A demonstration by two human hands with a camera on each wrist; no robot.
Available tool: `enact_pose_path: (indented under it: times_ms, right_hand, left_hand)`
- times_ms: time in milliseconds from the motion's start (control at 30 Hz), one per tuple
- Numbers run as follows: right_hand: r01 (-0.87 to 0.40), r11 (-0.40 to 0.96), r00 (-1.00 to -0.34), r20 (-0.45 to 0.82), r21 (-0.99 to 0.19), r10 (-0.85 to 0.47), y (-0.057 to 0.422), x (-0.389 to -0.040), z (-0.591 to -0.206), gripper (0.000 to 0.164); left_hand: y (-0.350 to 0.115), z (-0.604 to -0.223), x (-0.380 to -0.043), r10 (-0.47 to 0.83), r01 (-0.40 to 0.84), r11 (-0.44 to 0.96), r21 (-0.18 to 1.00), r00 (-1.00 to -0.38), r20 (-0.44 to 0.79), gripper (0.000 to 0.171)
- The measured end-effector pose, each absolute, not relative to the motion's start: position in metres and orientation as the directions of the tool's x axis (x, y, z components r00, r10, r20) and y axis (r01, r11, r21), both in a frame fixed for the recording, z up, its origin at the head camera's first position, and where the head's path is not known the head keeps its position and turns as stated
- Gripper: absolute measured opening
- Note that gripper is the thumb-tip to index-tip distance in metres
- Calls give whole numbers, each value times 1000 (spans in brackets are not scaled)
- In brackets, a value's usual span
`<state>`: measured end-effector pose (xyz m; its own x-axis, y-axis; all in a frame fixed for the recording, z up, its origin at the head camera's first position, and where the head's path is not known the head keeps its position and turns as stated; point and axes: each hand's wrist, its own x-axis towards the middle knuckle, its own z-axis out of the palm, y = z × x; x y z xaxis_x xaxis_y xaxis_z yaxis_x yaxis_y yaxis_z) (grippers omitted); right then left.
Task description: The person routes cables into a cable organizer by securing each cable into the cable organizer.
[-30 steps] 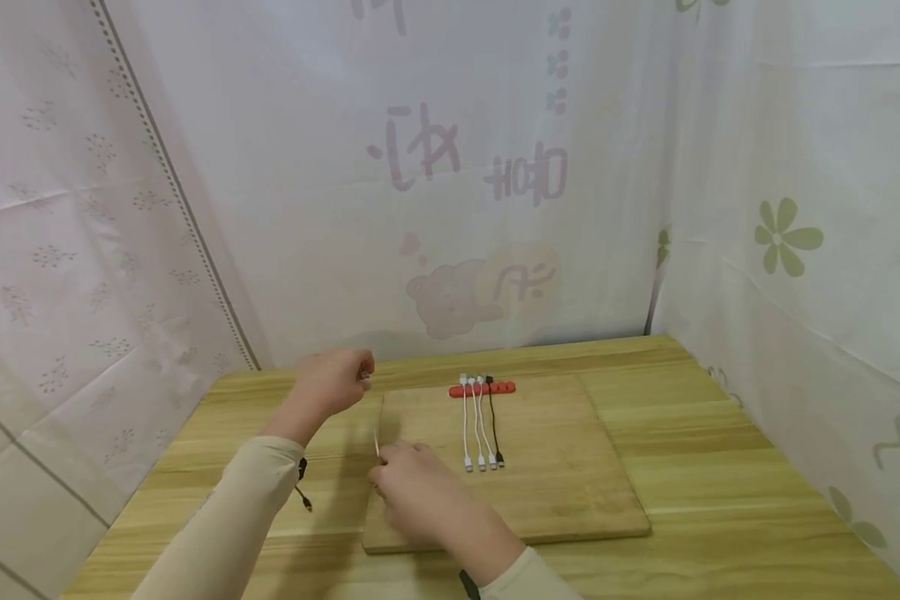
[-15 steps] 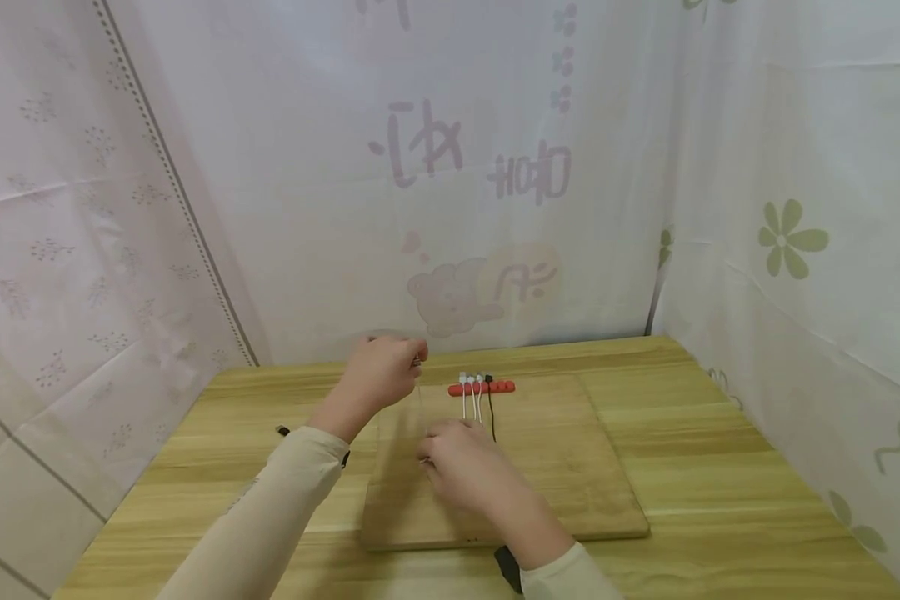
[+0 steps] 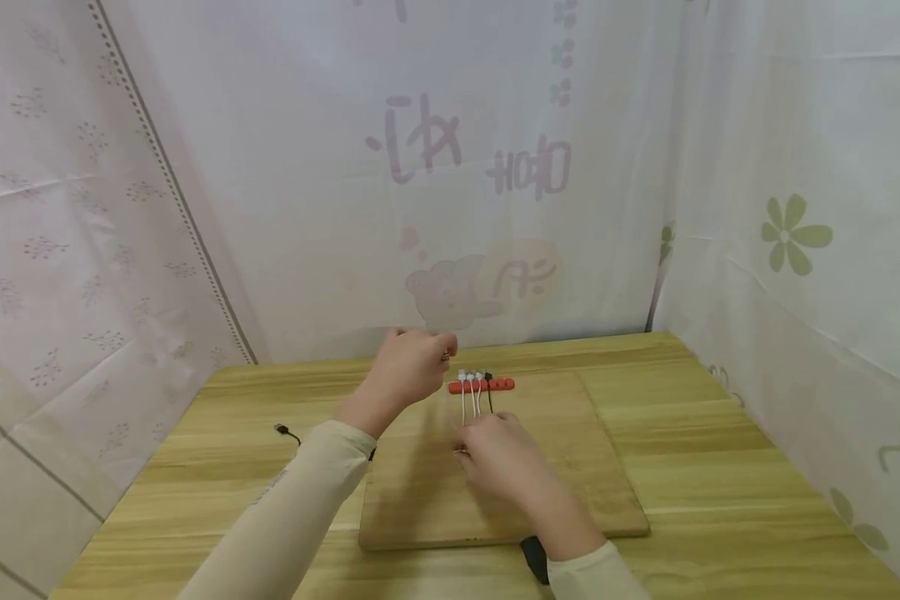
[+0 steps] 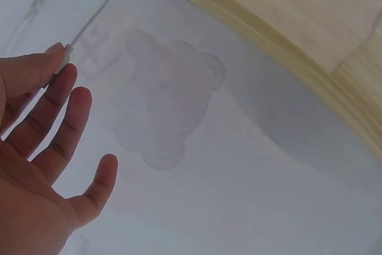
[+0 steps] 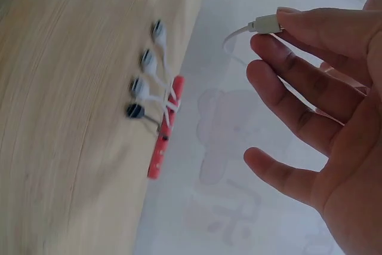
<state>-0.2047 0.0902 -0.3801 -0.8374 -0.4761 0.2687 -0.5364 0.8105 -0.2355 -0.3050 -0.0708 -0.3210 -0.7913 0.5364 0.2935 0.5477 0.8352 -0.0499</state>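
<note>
My left hand (image 3: 414, 367) pinches one plug (image 4: 61, 64) of a white charging cable between thumb and fingertips, raised near the back edge of the table. Lower and closer to me, my right hand (image 3: 504, 454) pinches the cable's other plug (image 5: 267, 24) over the wooden board (image 3: 570, 475). Just beyond the hands lies a red cable organizer (image 3: 502, 384). Three white cables and a black cable (image 5: 136, 110) are seated side by side in it, toward its left end. The right hand hides their near ends in the head view.
A black cable (image 3: 282, 430) lies on the table left of the board, partly behind the left sleeve (image 3: 292, 500). The wood-patterned table (image 3: 720, 467) extends around the board. Printed curtains (image 3: 330, 208) hang behind and at both sides.
Both hands have moved right with the white cable, from the board's left edge to the organizer's left end. The left hand is also slightly higher. The black cable's plug at left has come into view.
</note>
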Motion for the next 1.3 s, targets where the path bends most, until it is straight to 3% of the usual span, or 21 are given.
enact_pose_path:
  times_ms: [300,533,767,1300]
  right_hand:
    - [-440,848,-894,229,-296,-384,115,-212,-387,4]
    - [-376,890,-922,198,-257,-332,133,-219,-394,4]
    - [-315,892,-949,126,-323,-290,141,-220,-405,6]
    - [-319,898,-947,143,-304,-288,145,-225,-423,11]
  left_hand:
    - [-47,-321,-307,547,565,825,-16,-790,277,15]
    - [-29,-319,-308,567,584,811,-13,-781,262,16]
    - [-18,-322,-307,578,594,804,-8,-778,246,16]
    - [-5,-327,-310,593,598,800,-47,-778,209,16]
